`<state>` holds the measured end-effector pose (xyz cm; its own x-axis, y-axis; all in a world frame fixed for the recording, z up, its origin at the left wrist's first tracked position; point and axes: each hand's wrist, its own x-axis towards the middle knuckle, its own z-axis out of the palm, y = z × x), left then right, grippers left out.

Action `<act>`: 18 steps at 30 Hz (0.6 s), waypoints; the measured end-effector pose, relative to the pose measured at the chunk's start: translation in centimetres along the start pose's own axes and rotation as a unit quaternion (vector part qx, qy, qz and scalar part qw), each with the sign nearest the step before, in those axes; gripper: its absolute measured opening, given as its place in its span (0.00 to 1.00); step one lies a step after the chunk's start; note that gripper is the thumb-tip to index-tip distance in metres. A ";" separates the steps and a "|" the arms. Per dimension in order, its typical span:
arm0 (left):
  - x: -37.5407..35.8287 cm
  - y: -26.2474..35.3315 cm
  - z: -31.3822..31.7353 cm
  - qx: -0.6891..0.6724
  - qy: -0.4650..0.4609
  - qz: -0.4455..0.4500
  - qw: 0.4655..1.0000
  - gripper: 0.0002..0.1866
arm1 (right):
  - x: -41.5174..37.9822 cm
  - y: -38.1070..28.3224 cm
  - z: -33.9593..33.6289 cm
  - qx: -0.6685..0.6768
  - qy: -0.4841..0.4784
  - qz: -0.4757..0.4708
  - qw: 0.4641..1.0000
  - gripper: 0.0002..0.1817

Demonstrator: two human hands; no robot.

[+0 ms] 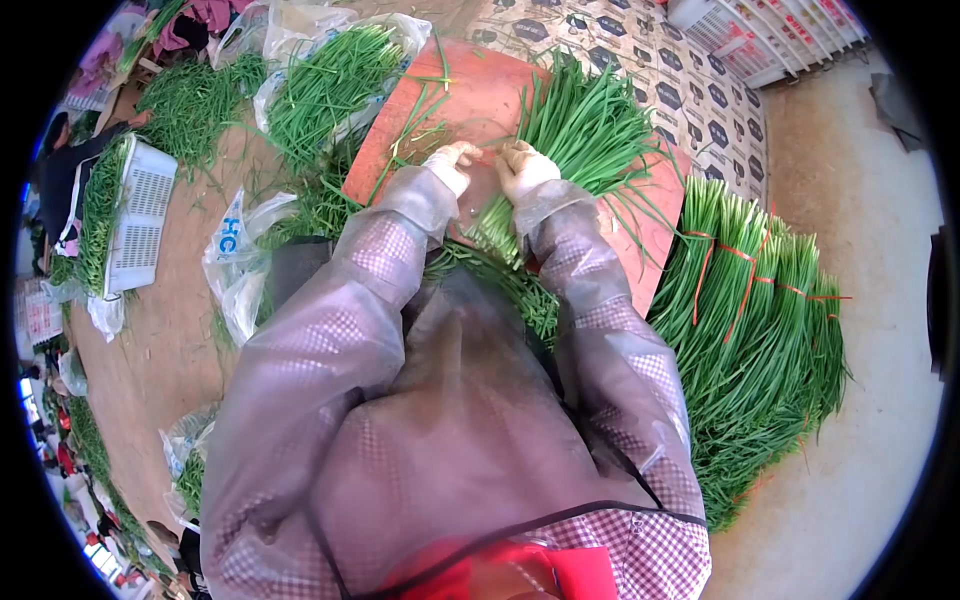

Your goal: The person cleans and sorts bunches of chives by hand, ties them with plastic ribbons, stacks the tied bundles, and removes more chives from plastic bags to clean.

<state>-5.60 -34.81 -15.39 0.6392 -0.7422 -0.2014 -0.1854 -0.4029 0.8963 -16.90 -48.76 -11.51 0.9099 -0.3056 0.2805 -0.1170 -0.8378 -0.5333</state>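
While left hand [455,160] & right hand [522,168] grip-clench chive bunch [575,135] (on red board [480,95]), stalks fan away from both.

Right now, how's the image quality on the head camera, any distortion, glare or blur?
Head view: strong fisheye, black vignette in the corners, straight edges bowed. Daylight is even, shadows soft; mild glare on the plastic bag. Left hand, right hand and the green stalks on the red board look sharp; the rim is smeared.
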 end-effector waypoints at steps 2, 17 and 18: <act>0.5 -0.2 0.0 0.155 0.072 0.060 0.983 0.19 | -0.1 -0.1 0.1 -0.008 0.015 0.002 1.000 0.11; 2.0 1.2 0.5 -0.346 -0.035 -0.169 0.922 0.06 | -0.6 0.0 -0.9 0.052 0.007 0.009 0.999 0.09; 1.4 1.1 0.7 -0.451 -0.034 -0.169 0.876 0.07 | -0.7 0.3 -0.8 0.051 0.007 0.009 0.999 0.09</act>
<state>-5.44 -36.71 -14.93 0.4926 -0.7047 -0.5107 0.6899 -0.0415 0.7227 -17.87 -49.15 -11.20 0.9020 -0.3277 0.2811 -0.0921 -0.7822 -0.6162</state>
